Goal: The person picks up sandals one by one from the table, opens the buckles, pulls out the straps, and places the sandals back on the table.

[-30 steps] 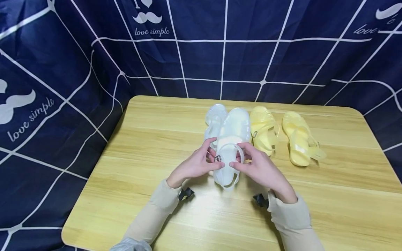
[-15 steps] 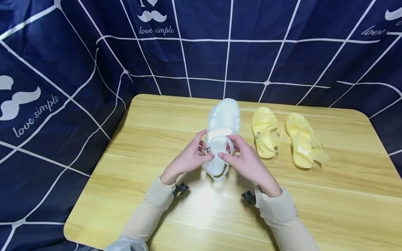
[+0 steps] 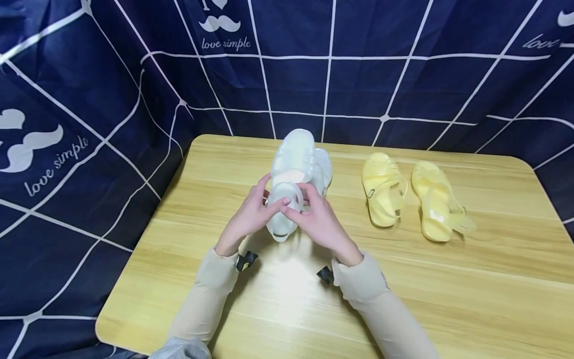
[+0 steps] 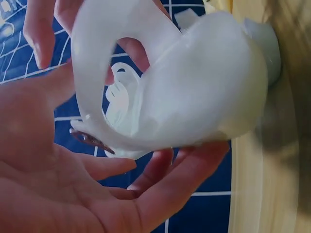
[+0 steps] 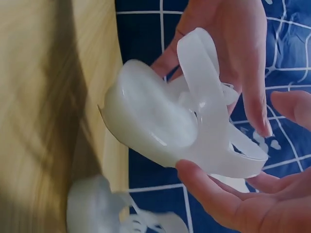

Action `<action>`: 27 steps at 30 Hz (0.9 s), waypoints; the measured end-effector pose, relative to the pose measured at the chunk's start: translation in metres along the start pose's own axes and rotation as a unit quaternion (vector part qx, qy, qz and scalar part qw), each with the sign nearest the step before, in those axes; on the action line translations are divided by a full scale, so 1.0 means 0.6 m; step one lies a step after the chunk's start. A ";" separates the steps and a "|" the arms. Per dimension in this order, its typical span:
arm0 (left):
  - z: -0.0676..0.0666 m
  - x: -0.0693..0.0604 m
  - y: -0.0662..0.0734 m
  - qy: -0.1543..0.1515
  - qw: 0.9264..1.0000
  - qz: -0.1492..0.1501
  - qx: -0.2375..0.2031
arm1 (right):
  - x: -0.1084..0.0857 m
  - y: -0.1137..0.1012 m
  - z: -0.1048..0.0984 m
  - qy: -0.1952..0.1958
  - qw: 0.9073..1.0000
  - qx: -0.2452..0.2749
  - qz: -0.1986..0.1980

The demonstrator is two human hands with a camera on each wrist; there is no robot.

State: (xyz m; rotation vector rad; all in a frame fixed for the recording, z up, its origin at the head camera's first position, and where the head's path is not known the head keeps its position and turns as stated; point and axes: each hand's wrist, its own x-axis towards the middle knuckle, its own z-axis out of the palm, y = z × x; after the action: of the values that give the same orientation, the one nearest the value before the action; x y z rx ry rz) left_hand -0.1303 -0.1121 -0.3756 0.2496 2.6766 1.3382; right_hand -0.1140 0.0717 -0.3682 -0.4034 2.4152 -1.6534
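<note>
Between my two hands a translucent white jelly sandal is held with its toe pointing away from me. My left hand grips its left side, and my right hand grips the right side near the heel strap. A metal buckle shows at the strap's end in the left wrist view. Seen from the right wrist, the heel is lifted off the table. A second white sandal lies behind and to the right, partly hidden by the held one.
Two yellow jelly sandals, a left one and a right one, lie side by side to the right on the wooden table. A dark blue gridded cloth hangs behind and to the left.
Both hands have carried the white sandal leftward, from the right side of the other white sandal, across it, to its left. The yellow sandals have stayed put.
</note>
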 end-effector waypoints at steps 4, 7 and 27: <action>-0.009 0.005 -0.008 0.018 1.000 -0.017 -0.014 | 0.015 0.000 0.017 0.004 1.000 0.006 0.014; -0.016 0.007 -0.013 0.028 0.998 -0.035 -0.036 | 0.024 0.001 0.031 0.009 0.999 0.009 0.031; -0.034 0.023 -0.057 0.010 0.984 -0.125 -0.127 | 0.055 0.032 0.106 0.027 0.995 0.087 0.048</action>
State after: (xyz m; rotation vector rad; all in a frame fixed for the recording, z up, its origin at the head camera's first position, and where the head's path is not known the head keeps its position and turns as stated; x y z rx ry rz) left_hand -0.1507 -0.1454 -0.3915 -0.1248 2.4158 1.5816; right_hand -0.1280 0.0113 -0.4093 -0.2149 2.2631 -1.8355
